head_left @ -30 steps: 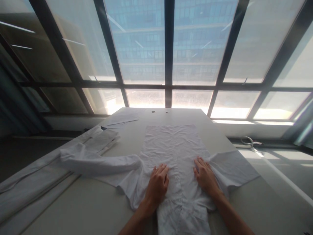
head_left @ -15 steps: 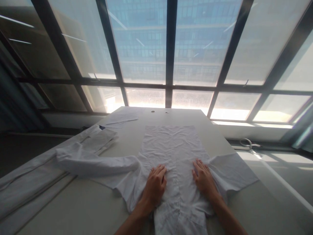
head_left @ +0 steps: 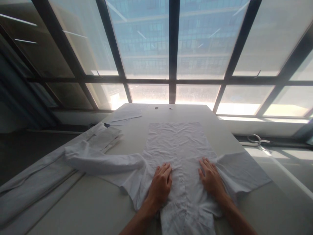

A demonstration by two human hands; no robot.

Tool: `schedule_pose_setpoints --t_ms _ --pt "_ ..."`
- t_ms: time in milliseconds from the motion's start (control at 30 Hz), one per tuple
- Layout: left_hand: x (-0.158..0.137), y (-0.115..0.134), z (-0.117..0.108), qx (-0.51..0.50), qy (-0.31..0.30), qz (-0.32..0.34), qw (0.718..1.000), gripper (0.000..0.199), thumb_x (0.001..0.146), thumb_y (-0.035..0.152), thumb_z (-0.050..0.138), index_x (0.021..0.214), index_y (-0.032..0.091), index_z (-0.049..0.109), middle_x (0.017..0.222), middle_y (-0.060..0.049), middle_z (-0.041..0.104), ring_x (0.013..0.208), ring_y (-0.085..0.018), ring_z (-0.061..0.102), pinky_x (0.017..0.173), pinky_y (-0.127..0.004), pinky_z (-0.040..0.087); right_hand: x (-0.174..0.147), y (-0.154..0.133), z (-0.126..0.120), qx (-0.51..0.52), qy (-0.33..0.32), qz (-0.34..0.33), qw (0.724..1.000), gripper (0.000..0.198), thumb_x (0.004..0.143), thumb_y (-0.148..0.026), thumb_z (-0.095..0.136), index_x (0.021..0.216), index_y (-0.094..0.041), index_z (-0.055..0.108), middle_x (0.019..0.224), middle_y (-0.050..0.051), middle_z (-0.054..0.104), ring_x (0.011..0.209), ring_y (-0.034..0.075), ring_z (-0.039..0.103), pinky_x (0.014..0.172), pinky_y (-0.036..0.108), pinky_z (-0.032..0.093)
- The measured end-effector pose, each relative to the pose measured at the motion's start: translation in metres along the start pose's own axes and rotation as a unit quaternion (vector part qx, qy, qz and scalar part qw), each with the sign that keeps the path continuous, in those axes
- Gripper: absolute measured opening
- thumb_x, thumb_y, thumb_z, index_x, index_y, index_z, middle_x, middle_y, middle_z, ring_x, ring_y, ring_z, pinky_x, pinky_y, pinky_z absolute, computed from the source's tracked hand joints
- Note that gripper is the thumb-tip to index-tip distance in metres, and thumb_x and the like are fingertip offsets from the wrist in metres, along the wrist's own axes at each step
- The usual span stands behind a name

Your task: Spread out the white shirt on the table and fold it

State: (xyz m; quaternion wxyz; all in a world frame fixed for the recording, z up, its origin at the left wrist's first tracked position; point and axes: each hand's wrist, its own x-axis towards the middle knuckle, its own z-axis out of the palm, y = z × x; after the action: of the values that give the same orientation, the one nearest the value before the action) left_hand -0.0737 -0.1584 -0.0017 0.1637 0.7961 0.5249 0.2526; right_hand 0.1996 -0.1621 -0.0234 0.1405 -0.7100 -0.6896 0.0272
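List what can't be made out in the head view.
Head view:
White cloth beneath the left hand and right hand: hidden by them.
Its near end: cut off by the bottom edge.
Other cloth: cut off by the left edge.
Any print on the sheets: too small.

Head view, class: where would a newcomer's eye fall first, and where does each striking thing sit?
Probably on the bright, dark-framed window across the top, beyond the white table. Next would come the left hand and right hand, resting on wrinkled white cloth in the lower middle.
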Motion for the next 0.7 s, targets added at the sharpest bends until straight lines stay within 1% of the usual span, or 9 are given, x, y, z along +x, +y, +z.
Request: schedule_pose_setpoints --t_ms 167,333,500,700 --pt "0.0005 0.0035 -0.0041 -0.005 -0.012 -0.009 1.0 0.049 0.09 0.01 0.047 0.135 0.019 0.064 0.148 -0.009 0.058 0.144 -0.024 0.046 0.125 -0.054 0.028 -0.0016 0.001 0.0011 0.012 0.011 -0.005 1.0 0.056 0.1 -0.031 0.035 0.15 -0.01 0.051 0.161 0.012 0.042 0.152 0.025 0.031 0.125 0.044 0.023" --pt "0.0 0.0036 -0.0051 -0.018 -0.009 -0.005 1.0 0.049 0.089 0.01 0.048 0.135 0.021 0.064 0.147 -0.007 0.058 0.143 -0.024 0.047 0.125 -0.053 0.028 -0.0025 0.0032 0.002 0.016 0.017 -0.006 1.0 0.054 0.101 -0.031 0.036 0.149 -0.012 0.051 0.16 0.012 0.042 0.152 0.024 0.032 0.125 0.043 0.023" --pt "-0.0008 0.0027 -0.0047 -0.017 -0.011 0.0 1.0 0.048 0.091 0.01 0.048 0.135 0.019 0.064 0.148 -0.008 0.058 0.144 -0.023 0.046 0.125 -0.051 0.028 -0.0026 0.0029 -0.0006 0.011 0.021 -0.009 1.0 0.054 0.101 -0.031 0.036 0.148 -0.01 0.052 0.16 0.014 0.043 0.151 0.025 0.033 0.124 0.043 0.024" --pt "-0.0001 0.0035 -0.0058 -0.013 -0.007 0.005 1.0 0.048 0.09 0.009 0.05 0.134 0.019 0.065 0.148 -0.008 0.058 0.143 -0.024 0.047 0.125 -0.052 0.029 -0.0029 0.0059 0.0017 0.02 0.048 -0.026 0.998 0.051 0.1 -0.03 0.04 0.146 -0.013 0.054 0.157 0.014 0.046 0.149 0.026 0.037 0.122 0.047 0.029"
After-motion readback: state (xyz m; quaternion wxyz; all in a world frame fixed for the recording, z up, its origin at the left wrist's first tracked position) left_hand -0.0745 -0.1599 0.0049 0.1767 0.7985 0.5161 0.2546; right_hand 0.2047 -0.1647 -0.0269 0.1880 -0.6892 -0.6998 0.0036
